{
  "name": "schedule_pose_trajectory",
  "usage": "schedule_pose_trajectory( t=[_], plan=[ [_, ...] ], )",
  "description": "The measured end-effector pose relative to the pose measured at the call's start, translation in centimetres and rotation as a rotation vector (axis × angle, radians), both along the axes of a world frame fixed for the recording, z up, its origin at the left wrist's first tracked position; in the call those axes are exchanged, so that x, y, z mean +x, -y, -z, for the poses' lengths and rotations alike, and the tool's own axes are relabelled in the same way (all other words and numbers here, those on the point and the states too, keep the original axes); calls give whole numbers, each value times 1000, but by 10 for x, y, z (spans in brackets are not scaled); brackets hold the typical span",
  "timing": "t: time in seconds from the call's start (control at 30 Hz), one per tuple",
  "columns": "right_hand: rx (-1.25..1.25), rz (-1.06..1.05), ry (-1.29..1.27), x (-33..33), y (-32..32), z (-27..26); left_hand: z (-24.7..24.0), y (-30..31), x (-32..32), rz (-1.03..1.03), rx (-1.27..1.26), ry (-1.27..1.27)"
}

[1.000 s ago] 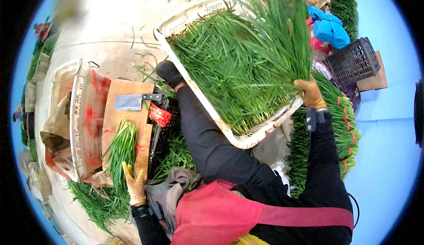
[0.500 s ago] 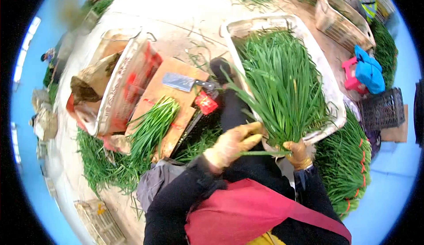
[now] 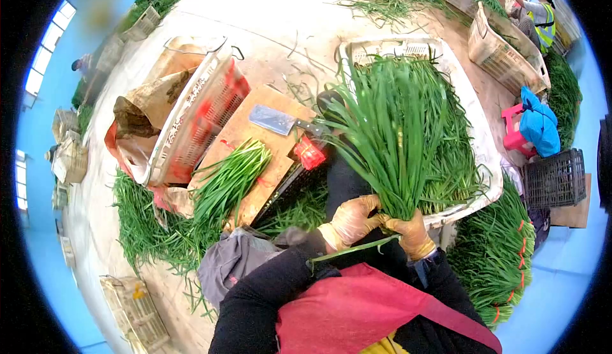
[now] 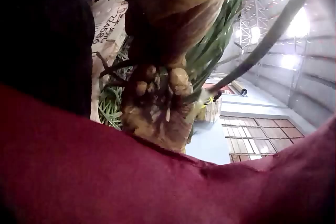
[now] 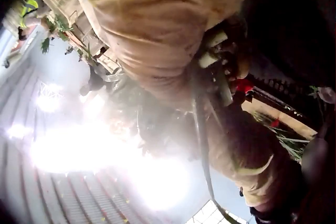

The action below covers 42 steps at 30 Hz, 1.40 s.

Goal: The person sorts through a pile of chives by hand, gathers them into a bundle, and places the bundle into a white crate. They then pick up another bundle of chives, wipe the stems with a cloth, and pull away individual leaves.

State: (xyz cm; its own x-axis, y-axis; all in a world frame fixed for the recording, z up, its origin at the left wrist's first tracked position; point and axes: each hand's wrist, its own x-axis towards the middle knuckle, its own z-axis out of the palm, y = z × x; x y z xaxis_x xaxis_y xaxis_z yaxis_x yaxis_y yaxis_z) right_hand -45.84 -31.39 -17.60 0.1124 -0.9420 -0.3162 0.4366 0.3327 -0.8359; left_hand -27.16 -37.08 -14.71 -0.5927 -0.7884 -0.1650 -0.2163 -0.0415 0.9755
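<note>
Only the head view shows the cleaver [image 3: 273, 119] (chives [image 3: 386, 140] gripped).

Red printed characters run along the rim of the tilted white plastic crate with red mesh sides [image 3: 191, 108] beside the brown wooden cutting board [image 3: 255, 156], and dark print marks a pale sack [image 4: 107, 24] in the left wrist view, all too blurred to read.

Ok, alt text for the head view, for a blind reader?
The left hand and right hand grip the base of a chive bunch over a white crate of chives; a cleaver lies on a board nearby.
</note>
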Motion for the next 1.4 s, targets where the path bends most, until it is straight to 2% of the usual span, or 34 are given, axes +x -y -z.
schedule_pose_trajectory(
  t=[0.03,0.07,0.17,0.2,0.23,0.27,0.33,0.4,0.43,0.47,0.6,0.67,0.77,0.83,0.9,0.93,1.1,1.2,1.27,1.33,1.4],
  plan=[
    [-1,6,3,-3,-2,2,-6,2,-1,30,-82,4],
    [2,26,-10,-6,-3,3,-14,1,5,67,-14,27],
    [-10,16,6,-18,0,2,-27,10,22,-27,1,21],
    [-23,35,18,-20,0,5,-7,14,35,-84,-170,-32],
    [-3,-8,26,-26,-1,10,-10,22,45,-195,-188,-81],
    [18,-52,34,-35,-2,14,-12,29,59,-303,-97,-141],
    [5,-90,16,-45,-6,24,-61,44,83,-422,-35,-38],
    [39,-146,-1,-48,-8,14,-67,54,104,-556,-28,-218],
    [57,-176,-7,-45,-8,6,-80,58,113,-594,-60,-267],
    [-15,-115,-56,-37,-8,-1,-92,61,119,-600,-131,-284],
    [119,-276,-106,-38,-11,-12,-123,67,142,-668,-351,-226],
    [80,-287,-124,-28,-10,-21,-150,60,146,-693,-446,-249],
    [62,-337,-145,-21,-10,-17,-171,55,157,-567,-720,-106],
    [40,-355,-142,-13,-11,-22,-176,46,165,-435,-482,2],
    [8,-418,-133,-7,-10,-23,-158,45,171,-347,-381,54],
    [-14,-438,-117,-3,-8,-24,-154,40,173,-388,-281,-7],
    [-48,-553,-123,8,-8,-25,-155,21,189,-304,-290,235],
    [14,-586,-132,17,-11,-32,-158,12,197,-265,-445,359],
    [25,-623,-127,19,-10,-30,-141,10,208,-309,-477,264],
    [25,-637,-108,23,-10,-28,-159,1,211,-280,-455,352],
    [13,-630,-76,28,-12,-27,-145,4,218,-356,-123,81]
  ],
)
